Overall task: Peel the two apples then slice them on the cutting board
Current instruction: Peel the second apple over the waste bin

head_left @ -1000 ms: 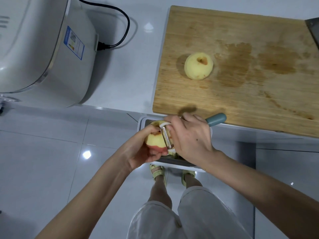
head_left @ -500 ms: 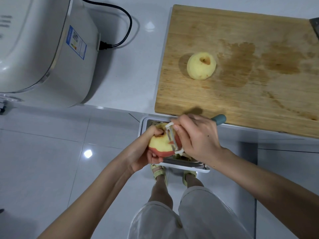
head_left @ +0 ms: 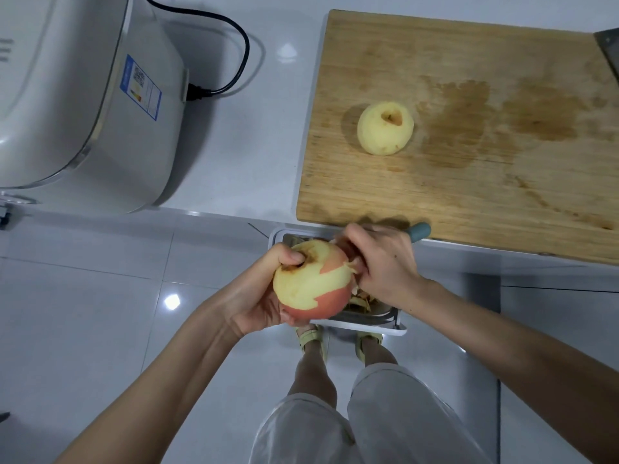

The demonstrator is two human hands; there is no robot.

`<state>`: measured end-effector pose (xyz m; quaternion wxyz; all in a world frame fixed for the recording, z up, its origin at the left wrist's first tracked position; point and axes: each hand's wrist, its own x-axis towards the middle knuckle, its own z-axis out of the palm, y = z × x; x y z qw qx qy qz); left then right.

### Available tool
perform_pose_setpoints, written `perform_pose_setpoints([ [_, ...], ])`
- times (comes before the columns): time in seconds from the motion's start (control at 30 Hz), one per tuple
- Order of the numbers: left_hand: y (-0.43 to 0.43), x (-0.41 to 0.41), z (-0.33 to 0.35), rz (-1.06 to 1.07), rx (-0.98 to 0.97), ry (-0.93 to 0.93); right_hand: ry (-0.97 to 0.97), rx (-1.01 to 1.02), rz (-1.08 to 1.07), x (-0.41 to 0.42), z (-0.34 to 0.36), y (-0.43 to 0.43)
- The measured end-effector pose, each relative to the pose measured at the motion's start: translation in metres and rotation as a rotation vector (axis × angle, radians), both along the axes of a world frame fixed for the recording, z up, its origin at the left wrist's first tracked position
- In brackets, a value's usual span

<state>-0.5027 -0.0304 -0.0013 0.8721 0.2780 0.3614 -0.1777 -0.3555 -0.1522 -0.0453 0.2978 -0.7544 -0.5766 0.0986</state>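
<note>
While midway through peeling the second fruit: left hand (head_left: 258, 296) cupped round half-peeled apple (head_left: 311, 283), red skin showing; right hand (head_left: 382, 266) clenched on teal-handled peeler (head_left: 420, 231) against its side, above a peel bin (head_left: 398, 324). Farther right, peeled apple (head_left: 385, 128) resting on cutting board (head_left: 502, 182). Next, probably: rotate, strip remaining skin.

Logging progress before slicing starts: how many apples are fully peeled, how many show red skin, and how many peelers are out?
Fully peeled apple, on the cutting board: 1
Partly peeled apple, in the left hand: 1
Peeler, in the right hand: 1
Total: 3
</note>
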Motion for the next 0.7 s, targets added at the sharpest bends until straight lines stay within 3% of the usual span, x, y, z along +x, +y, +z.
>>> perform_pose_setpoints([
  [0.1,0.000,0.003,0.003,0.004,-0.026,-0.014,0.093,-0.134,-0.075,-0.002,-0.002,-0.003],
  [0.3,0.010,-0.006,-0.012,0.058,0.102,0.179,0.252,-0.775,-0.145,0.004,0.005,-0.001],
  [0.37,0.010,-0.007,-0.013,0.080,0.093,0.200,0.441,-0.959,-0.159,0.004,0.006,0.000],
  [0.43,0.009,-0.008,-0.015,0.108,0.086,0.224,0.812,-1.080,-0.245,0.006,0.008,-0.001],
  [0.5,0.008,-0.009,-0.018,0.140,0.082,0.247,1.105,-1.076,-0.369,0.009,0.010,-0.004],
  [0.63,0.007,-0.008,-0.020,0.201,0.070,0.247,1.359,-0.899,-0.478,0.017,0.005,-0.008],
  [0.7,0.005,-0.008,-0.020,0.194,0.078,0.248,1.384,-0.836,-0.438,0.013,0.011,-0.007],
])
